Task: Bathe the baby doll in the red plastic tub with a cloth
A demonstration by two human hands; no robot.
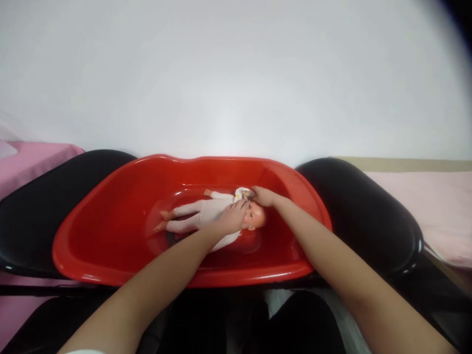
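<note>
Doll [217, 210], dressed in white, lies on its back in a red tub [114, 221], its bare feet toward the left end and its head toward the right. The left hand [235, 216] rests palm down across the doll's upper chest and neck, fingers side by side and reaching up to the edge of the face; whether they grip anything underneath I cannot tell. The right hand [264, 196] is just beyond the head, its fingers bent at the end of a small white cloth [242, 193] with yellow marks (bunched beside the head, on the far side). The fingers look to be touching that cloth, but I cannot tell if they are clamped on it. Glossy black panels flank the tub, one at the left [40, 221] and one at the right [372, 221]. Beyond them, pink fabric [40, 160] shows at the left and paler pink fabric [435, 211] at the right, with a plain white wall [221, 73] behind.
</note>
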